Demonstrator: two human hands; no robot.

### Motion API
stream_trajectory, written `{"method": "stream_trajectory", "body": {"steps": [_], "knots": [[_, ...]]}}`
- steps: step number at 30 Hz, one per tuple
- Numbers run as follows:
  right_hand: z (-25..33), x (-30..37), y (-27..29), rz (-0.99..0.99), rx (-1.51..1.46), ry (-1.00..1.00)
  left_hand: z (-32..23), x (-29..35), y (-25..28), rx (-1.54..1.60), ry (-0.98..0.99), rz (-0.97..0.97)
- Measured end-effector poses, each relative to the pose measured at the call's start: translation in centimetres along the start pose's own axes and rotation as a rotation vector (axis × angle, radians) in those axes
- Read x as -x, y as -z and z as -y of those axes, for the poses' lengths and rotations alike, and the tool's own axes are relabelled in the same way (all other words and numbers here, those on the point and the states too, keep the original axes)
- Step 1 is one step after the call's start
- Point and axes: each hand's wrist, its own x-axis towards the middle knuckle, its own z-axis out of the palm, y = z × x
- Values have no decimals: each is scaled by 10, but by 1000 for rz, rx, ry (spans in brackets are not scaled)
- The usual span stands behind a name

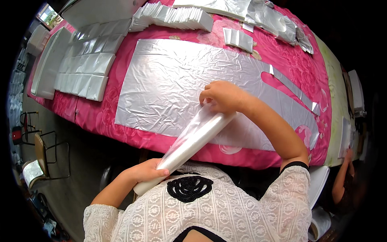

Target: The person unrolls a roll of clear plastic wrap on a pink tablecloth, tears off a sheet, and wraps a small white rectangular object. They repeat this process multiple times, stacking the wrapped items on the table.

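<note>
My left hand is wrapped round the near end of a long white roll of thin plastic film. The roll slants up and to the right in front of my chest. At its far end my right hand has its fingers curled together, pinching a loose clear edge of the film. Beneath that hand, a large wrinkled silvery plastic sheet lies spread on the table. Its right end has a rounded cut-out and narrows into long strips.
A pink flowered cloth covers the table. Rows of folded silvery packets lie at the left beside a white bin. More folded packets stand in a row at the back. Another person's hand shows at far right. A chair stands left.
</note>
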Motion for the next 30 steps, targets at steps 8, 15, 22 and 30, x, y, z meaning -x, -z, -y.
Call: {"method": "stream_trajectory", "body": {"steps": [8,15,22,30], "knots": [[-13,-3,-1,-110,-45,-24,6,0,1,59,-53,6],[1,32,21,-319,-58,84,9,2,1,244,17,-33],[10,76,-6,-492,310,156,14,-5,4,252,10,19],[-21,104,-35,-792,-302,-538,6,-5,3,53,78,-54]]}}
